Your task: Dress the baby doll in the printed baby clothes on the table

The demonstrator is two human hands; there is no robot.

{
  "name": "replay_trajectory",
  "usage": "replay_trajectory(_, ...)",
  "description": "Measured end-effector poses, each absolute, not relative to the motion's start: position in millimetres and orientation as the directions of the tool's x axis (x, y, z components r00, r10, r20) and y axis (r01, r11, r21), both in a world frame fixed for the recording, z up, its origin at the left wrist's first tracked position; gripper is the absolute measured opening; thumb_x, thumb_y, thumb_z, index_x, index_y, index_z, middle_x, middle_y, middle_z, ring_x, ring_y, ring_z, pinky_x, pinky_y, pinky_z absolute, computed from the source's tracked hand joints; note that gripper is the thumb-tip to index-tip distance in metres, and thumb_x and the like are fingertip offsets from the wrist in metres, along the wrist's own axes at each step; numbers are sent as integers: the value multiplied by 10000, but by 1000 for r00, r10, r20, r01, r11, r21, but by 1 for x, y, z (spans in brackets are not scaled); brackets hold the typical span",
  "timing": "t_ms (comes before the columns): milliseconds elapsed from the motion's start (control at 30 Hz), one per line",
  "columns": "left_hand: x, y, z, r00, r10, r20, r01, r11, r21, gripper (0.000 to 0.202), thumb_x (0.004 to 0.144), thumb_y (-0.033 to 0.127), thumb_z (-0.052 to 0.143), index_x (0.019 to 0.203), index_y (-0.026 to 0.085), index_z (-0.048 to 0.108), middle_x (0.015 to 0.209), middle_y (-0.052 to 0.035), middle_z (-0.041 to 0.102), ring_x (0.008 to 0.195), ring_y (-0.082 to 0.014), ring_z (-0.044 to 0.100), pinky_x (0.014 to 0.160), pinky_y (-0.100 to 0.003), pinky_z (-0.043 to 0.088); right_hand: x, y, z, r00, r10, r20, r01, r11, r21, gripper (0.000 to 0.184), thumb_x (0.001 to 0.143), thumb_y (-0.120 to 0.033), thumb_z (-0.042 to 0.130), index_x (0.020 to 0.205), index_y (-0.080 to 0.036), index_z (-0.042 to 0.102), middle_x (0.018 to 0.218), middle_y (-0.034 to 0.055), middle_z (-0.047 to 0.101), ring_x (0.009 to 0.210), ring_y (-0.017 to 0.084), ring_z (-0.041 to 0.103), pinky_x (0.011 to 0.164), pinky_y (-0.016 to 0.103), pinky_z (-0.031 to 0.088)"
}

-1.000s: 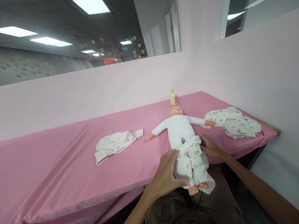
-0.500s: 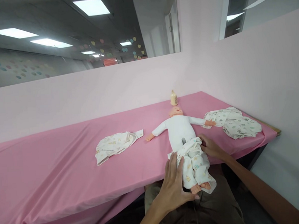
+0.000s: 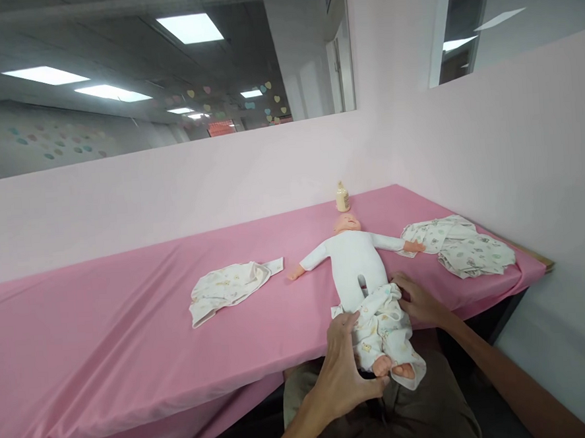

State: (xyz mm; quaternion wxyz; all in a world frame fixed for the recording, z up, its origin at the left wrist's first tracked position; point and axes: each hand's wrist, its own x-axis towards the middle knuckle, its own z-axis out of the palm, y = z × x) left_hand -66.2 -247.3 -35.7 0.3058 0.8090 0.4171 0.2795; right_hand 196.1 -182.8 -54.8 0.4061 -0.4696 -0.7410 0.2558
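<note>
Doll (image 3: 357,261): laid face up on the tabletop (image 3: 130,315), dressed in a white suit, arms spread wide, feet projected past the near edge.
Printed trousers (image 3: 384,322): bunched around the doll's legs below the crotch, with both feet exposed at the hems.
Left hand (image 3: 343,358): opened wide, its fingers set against the side of the trousers, its thumb stretched out beside the feet.
Right hand (image 3: 419,298): closed on the waistband's edge, the cloth gripped at the opposite side; the thumb is hidden.
Printed top (image 3: 231,285): spread out to the left, well apart from the doll.
Patterned clothes (image 3: 465,245): heaped at the right, touched by the doll's outstretched arm.
Bottle (image 3: 342,199): stood upright just behind the doll's head.
</note>
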Motion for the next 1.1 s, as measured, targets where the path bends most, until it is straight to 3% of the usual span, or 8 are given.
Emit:
replay_trajectory(233,-66,-251,-30,491,848,198,489,-457,743,877,621,263,743,1397,212,336,1294,-114,446,1205,-305,416,1022,-452,402,190,-209,-48,-198,910,366,495,415,-763,46,818,-245,527,826,-213,559,939,45,555,873,209,504,811,358,468)
replay_trajectory(567,-65,-261,-22,503,849,164,557,-463,690,608,776,330,655,1332,199,447,1293,-108,503,1210,-266,449,1042,-422,381,187,-235,-54,-228,900,372,401,435,-806,137,904,-339,501,890,-216,561,1125,71,555,1007,217,522,885,335,447)
replay_trajectory(733,-68,-267,-16,452,887,89,566,-363,740,608,781,370,654,1339,239,451,1377,-84,484,1248,-271,451,1063,-414,365,187,-246,-60,-230,919,320,314,381,-870,164,909,-361,495,921,-214,565,1093,63,586,942,210,547,839,329,462)
replay_trajectory(967,-69,-272,-15,394,919,-8,530,-220,819,612,776,386,661,1339,262,457,1376,-60,498,1253,-265,449,1066,-393,356,185,-258,-63,-177,954,242,376,293,-879,204,888,-363,512,999,-219,605,1068,68,621,996,243,555,930,381,431)
replay_trajectory(1100,-66,-276,-20,357,934,-11,449,-161,879,629,762,337,670,1340,227,449,1316,-74,533,1211,-246,478,1039,-358,383,179,-267,-66,-235,953,191,293,257,-921,265,896,-440,489,936,-203,600,934,60,619,873,229,559,800,356,476)
